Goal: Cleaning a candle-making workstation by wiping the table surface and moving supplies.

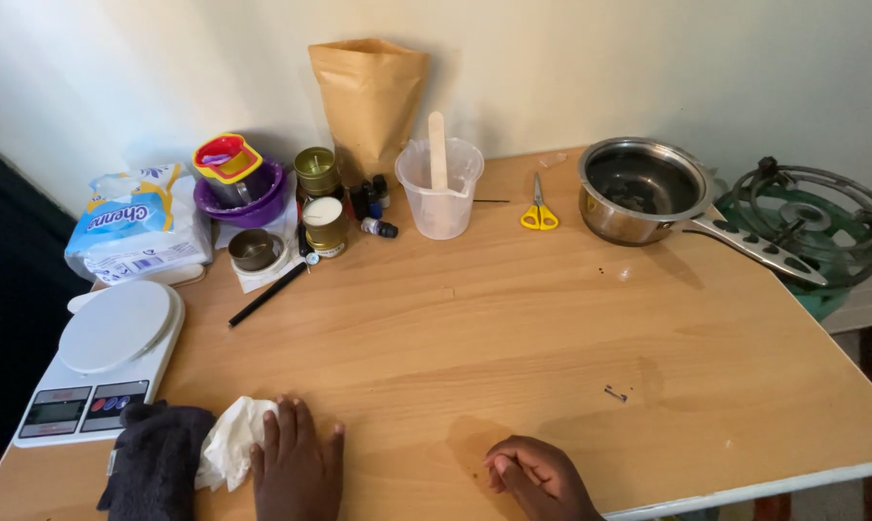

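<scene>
L hand lies flat, fingers spread, palm down on the wooden table, its thumb side pressing the edge of a crumpled white tissue; not gripping it, just pinning it. Tissue sits at the near table edge, btw. the hand and a dark grey cloth touching it on the left. R hand rests loosely curled near the front edge, holding nothing, well apart from the tissue.

My read: the step is wiping the tabletop. To do it well, bunch the tissue fully under the palm, press evenly, sweep in overlapping passes, & keep crumbs away from the digital kitchen scale just beyond the cloth.

Mid-table: a small metal bit, black pencil. Farther back: candle tins, small bottles, clear measuring jug w/ wooden stick, yellow scissors, steel saucepan, green gas burner, brown paper pouch, purple bowl, tissue pack.
</scene>
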